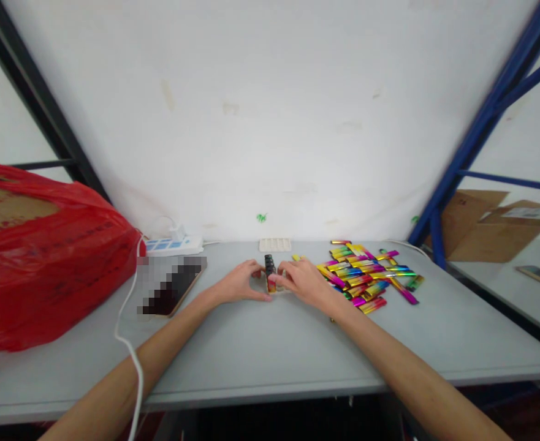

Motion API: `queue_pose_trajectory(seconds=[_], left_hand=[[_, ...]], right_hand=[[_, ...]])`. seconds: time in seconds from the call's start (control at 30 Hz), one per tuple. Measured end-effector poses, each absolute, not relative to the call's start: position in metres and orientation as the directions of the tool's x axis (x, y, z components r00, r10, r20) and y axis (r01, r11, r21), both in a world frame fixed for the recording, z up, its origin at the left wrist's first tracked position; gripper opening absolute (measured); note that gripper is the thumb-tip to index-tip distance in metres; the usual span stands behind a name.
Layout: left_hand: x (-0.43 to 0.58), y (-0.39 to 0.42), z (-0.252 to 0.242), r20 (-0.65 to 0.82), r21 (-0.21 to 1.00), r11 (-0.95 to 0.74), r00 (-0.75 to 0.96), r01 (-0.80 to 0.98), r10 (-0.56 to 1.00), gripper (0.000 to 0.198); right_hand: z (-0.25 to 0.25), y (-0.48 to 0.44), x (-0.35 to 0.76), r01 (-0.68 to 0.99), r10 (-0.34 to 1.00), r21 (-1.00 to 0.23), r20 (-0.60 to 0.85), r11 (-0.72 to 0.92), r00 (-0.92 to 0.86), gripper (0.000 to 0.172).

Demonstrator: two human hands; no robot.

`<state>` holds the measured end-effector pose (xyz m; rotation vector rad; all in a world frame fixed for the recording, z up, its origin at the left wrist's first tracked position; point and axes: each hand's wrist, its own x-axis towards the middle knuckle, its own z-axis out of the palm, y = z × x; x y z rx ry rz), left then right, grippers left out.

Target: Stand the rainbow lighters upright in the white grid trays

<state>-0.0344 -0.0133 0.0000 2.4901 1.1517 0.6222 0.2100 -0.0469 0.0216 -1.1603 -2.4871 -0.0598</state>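
Row of black-topped pieces (270,266) between left hand (238,283), wide, and right hand (307,282), touching, grip unclear.

Printed and handwritten marks present; none legible.
Green scrawl (261,217) on the white wall (270,135) behind the counter (270,355), strokes too small to make out; part of a second green mark (415,219) beside the blue post (481,122), right. Dark print across the red plastic bag (58,282), lost in creases. Red printing on the cardboard carton (12,211) inside that bag, blurred. White label (531,212) on a flap of the open cardboard box (490,236), far right, text too fine to read.
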Motion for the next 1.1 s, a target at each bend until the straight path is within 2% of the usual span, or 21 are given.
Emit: queue_pose_trajectory(seconds=[0.13, 0.27, 0.43, 0.67, 0.77, 0.83, 0.93, 1.03, 1.1], left_hand=[[-0.023, -0.021, -0.001, 0.262, 0.425, -0.574, 0.512, 0.700, 0.818, 0.069], [-0.010, -0.029, -0.005, 0.319, 0.372, -0.508, 0.407, 0.777, 0.856, 0.072], [-0.007, -0.029, -0.007, 0.327, 0.395, -0.500, 0.391, 0.771, 0.860, 0.073], [-0.029, -0.018, 0.004, 0.245, 0.542, -0.548, 0.504, 0.637, 0.828, 0.067], [-0.037, -0.017, 0.011, 0.207, 0.573, -0.556, 0.550, 0.602, 0.809, 0.069], [-0.040, -0.017, 0.012, 0.192, 0.565, -0.562, 0.567, 0.603, 0.801, 0.072], [-0.038, -0.017, 0.008, 0.191, 0.555, -0.556, 0.555, 0.619, 0.809, 0.077], [-0.032, -0.018, 0.001, 0.217, 0.568, -0.524, 0.499, 0.634, 0.839, 0.082], [-0.029, -0.017, -0.002, 0.239, 0.573, -0.509, 0.463, 0.643, 0.854, 0.084]], right_hand=[[0.026, -0.031, 0.240, 0.886, 0.835, -0.093, 0.389, 0.455, -0.388, 0.035], [0.017, -0.016, 0.272, 0.965, 0.929, -0.012, 0.275, 0.262, -0.249, 0.030], [0.012, -0.012, 0.280, 0.966, 0.957, 0.021, 0.136, 0.256, -0.257, 0.035], [0.014, -0.013, 0.272, 0.977, 0.967, -0.005, 0.144, 0.212, -0.209, 0.027], [0.013, -0.012, 0.272, 0.977, 0.957, -0.027, 0.211, 0.210, -0.200, 0.024], [0.014, -0.010, 0.273, 0.973, 0.941, -0.099, 0.295, 0.206, -0.169, 0.027], [0.015, -0.005, 0.274, 0.916, 0.900, -0.299, 0.417, 0.268, -0.128, 0.032], [0.015, 0.000, 0.273, 0.742, 0.868, -0.546, 0.487, 0.389, -0.096, 0.033], [0.014, 0.002, 0.269, 0.582, 0.878, -0.696, 0.475, 0.420, -0.066, 0.037]])
